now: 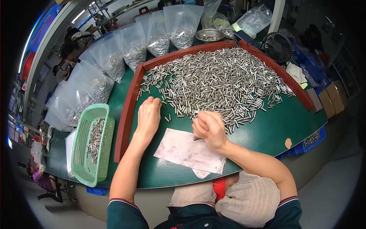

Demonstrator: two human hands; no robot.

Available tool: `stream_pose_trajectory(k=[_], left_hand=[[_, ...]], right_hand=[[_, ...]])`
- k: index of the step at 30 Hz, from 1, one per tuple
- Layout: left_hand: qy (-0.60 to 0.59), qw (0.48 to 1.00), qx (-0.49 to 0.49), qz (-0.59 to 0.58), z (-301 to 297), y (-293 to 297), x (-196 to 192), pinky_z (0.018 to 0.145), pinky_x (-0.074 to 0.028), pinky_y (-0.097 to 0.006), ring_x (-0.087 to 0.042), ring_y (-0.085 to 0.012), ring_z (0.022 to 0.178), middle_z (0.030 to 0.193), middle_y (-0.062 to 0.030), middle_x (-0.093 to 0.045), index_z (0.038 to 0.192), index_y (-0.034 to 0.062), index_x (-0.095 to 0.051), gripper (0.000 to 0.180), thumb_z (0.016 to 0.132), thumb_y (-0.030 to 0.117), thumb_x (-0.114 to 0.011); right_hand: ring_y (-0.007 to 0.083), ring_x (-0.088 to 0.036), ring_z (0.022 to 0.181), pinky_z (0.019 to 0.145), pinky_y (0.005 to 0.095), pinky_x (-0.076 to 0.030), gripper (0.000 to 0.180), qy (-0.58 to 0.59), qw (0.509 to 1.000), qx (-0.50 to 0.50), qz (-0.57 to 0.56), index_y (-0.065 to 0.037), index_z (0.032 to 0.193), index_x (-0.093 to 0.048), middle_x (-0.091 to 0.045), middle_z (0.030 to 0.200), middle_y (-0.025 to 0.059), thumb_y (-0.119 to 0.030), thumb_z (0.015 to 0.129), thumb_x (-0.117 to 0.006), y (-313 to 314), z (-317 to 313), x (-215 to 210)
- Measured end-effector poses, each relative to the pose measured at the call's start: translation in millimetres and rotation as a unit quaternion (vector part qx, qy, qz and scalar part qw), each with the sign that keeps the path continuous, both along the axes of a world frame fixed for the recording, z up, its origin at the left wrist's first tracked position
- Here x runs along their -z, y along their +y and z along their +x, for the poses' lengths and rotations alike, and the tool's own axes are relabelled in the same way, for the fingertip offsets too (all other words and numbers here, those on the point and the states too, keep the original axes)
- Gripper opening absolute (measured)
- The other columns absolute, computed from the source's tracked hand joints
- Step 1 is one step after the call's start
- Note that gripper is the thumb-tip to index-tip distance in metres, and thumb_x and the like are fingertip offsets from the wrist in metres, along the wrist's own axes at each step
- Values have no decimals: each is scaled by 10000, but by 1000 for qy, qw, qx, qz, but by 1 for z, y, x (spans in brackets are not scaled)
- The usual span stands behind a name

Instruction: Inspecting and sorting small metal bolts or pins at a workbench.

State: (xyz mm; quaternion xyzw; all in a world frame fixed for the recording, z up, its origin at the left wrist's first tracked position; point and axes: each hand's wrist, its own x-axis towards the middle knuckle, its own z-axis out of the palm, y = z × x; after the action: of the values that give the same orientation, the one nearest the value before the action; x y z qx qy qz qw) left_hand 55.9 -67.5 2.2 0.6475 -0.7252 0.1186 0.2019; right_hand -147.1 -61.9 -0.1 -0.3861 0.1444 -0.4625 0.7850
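Note:
A broad heap of short, shiny metal pins [221, 76] is spread over the green tabletop [167, 181]. At the heap's near left edge, my left hand [148, 116] rests with fingers curled down and together, close to a few loose pins. Its fingertips are hidden, so anything in them cannot be seen. My right hand [209, 129] is closed in a fist at the heap's near edge, above a stained pale cloth [187, 149]. A small dark tip pokes out beneath that fist; what it belongs to is hidden.
Dark red wooden rails [127, 114] border the heap. Left of them stands a green plastic basket [108, 131] with pins inside. Clear bags of pins [134, 47] line the back left. A metal bowl [209, 35] and a black fan [277, 47] stand at the back.

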Motion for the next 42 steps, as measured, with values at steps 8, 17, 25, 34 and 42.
stream_pose_trajectory(k=[8,17,25,34,42], left_hand=[[859,448,78,235,-8,21,10,645,-481,-200,-568,-99,692,820,-85,-598,967,-8,-520,196,861,154,-494],[776,574,52,254,-19,31,6,630,-493,-202,-586,-90,662,829,-96,-613,992,-18,-535,219,856,151,-502],[631,759,119,108,-31,29,13,633,-484,-216,-571,-102,674,823,-89,-606,924,-41,-578,141,817,3,-496],[591,791,145,64,-33,29,13,678,-490,-222,-583,-111,725,871,-89,-614,932,-40,-583,149,821,-14,-486],[613,775,137,72,-32,28,14,680,-490,-224,-581,-104,723,884,-90,-615,951,-41,-575,158,832,4,-482]], right_hand=[[63,-205,368,368,236,-165,384,39,996,-81,18,-115,490,-257,-265,408,-29,-150,854,-376,-5,-5,-9],[75,-181,379,379,245,-159,384,48,996,-71,37,-112,486,-240,-253,407,-17,-151,850,-354,-6,-2,-8],[73,-185,370,371,241,-163,390,51,996,-61,36,-116,484,-244,-262,400,-19,-161,856,-353,-6,-3,-7],[72,-188,366,365,237,-167,388,44,997,-58,30,-109,485,-247,-266,400,-16,-148,857,-353,-5,-4,-8],[71,-188,364,364,236,-166,390,43,997,-57,28,-109,484,-251,-268,398,-17,-154,857,-358,-5,-3,-8]])
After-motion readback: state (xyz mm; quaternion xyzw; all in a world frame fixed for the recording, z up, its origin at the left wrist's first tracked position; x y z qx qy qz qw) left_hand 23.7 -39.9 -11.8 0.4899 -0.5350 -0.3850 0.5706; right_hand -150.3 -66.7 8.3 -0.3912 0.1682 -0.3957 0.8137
